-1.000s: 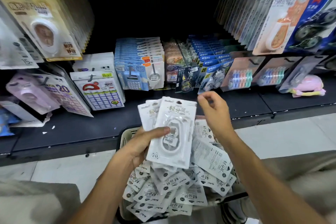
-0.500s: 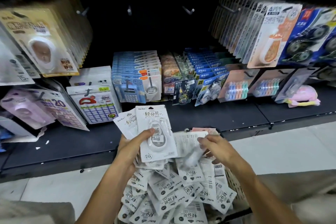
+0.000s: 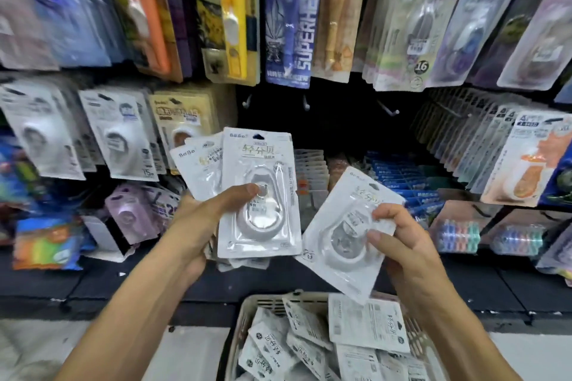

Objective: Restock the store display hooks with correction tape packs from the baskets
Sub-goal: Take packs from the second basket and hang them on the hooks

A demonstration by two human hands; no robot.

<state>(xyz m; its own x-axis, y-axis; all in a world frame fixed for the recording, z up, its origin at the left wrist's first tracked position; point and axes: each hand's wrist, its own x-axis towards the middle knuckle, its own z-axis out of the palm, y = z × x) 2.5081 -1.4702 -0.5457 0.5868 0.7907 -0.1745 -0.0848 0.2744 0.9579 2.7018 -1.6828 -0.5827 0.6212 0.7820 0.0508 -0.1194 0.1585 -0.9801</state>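
The left hand [image 3: 198, 219] holds a small stack of white correction tape packs [image 3: 258, 195]. The packs stand upright and are fanned out a bit, so two more peek out behind the front one on its left side. The thumb presses on the clear bubble of the front pack, and the other fingers are curled round the back of the stack.

The right hand [image 3: 402, 241] holds one more white pack [image 3: 340, 235] just beside the stack. This single pack is tilted, with its top leaning to the right. The thumb lies on its front and the fingers [image 3: 383, 213] curl over its right edge, so the hand grips it. The single pack and the stack are close, but it is hard to tell if their edges touch.

Below both hands sits a pale basket [image 3: 247, 315] with slots in its wall. It is full of the same white packs [image 3: 365, 325], lying in a loose heap, many with the back side up.

Behind the hands is a dark gap in the display wall. Three bare hooks [image 3: 388, 108] stick out there, above the stack.

To the left of the gap hang rows of white and yellow tape packs [image 3: 120, 139]. To the right hang long rows of packs with an orange picture [image 3: 523, 161]. Above the gap hang long cards with pens, one yellow [image 3: 233, 18] and one blue [image 3: 289, 15].

A dark shelf [image 3: 464, 281] runs under the display, and the pale floor [image 3: 192, 353] lies in front of it, beside the basket.
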